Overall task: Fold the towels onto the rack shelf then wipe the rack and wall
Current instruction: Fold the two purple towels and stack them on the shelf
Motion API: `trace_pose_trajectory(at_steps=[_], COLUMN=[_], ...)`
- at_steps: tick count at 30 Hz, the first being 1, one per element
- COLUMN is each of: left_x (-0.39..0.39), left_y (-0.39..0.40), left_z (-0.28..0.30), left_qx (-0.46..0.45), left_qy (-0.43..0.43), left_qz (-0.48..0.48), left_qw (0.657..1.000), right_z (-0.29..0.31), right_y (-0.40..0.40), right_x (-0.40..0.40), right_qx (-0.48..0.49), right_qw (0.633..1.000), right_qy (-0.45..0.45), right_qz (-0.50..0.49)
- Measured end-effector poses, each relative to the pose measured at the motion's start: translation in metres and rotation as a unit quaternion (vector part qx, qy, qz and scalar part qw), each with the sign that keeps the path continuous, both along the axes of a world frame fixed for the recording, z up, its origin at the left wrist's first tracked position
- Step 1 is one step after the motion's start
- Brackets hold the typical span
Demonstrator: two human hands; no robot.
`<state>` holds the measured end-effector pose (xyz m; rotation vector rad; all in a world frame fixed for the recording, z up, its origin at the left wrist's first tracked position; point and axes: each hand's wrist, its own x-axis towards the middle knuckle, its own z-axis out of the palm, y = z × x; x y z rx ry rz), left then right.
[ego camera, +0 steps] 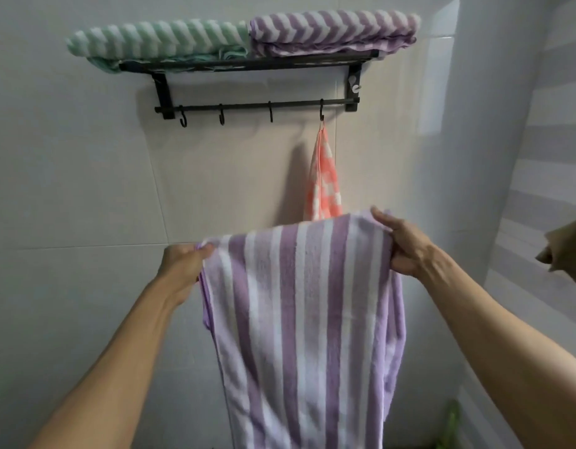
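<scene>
Towel [306,319], purple-and-white striped, hangs lengthwise in front of the person, held up by its top edge. Left hand [183,267] pinches the top-left corner, fingers curled round the cloth. Right hand [406,247] grips the top-right corner, thumb over the front, slightly higher than the left. Holding both corners spreads the edge taut so the rest drops flat, which looks like setup for a fold.

Above both hands: black wall rack [254,64] with two folded towels already on its shelf, green one [157,38] above the left hand, purple one [332,32] up between the hands and touching the green one. So two done, this looks like the third.

Orange checked cloth [325,179] hangs from the rightmost hook, just beyond the right hand, partly hidden by the held towel; likely the wiping cloth, can't confirm.

Wall [85,189] behind is light tile. Wiping not started, judging by both hands being occupied.
</scene>
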<state>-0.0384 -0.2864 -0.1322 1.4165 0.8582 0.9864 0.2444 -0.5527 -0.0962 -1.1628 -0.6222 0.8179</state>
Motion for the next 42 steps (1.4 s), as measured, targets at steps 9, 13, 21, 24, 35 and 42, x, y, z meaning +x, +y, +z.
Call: trace_pose_trajectory(at_steps=[9, 13, 21, 24, 35, 42], left_x=[-0.024, -0.036, -0.035, -0.033, -0.030, -0.035], left_y=[0.009, -0.012, -0.019, -0.004, -0.009, -0.006], left_z=[-0.011, -0.011, -0.035, 0.003, -0.015, 0.008], left_qx=[-0.070, -0.056, -0.034, -0.023, -0.092, -0.042], left_qy=[-0.006, -0.012, 0.062, -0.011, -0.015, -0.024], left_qz=[0.007, -0.058, 0.018, -0.010, 0.108, 0.128], left_qw=[0.997, 0.997, 0.997, 1.000, 0.990, 0.991], right_z=[-0.088, -0.064, -0.064, -0.047, -0.033, -0.015], right_y=[-0.007, 0.007, 0.018, 0.017, 0.003, 0.009], right_x=[-0.023, -0.011, -0.014, -0.012, -0.010, -0.008], right_qx=[-0.133, -0.021, -0.031, -0.011, -0.116, -0.143], right_qw=[0.985, 1.000, 0.998, 0.999, 0.990, 0.978], right_qy=[-0.091, 0.011, 0.034, 0.029, -0.077, -0.134], right_qz=[0.068, 0.001, -0.033, -0.042, 0.003, -0.076])
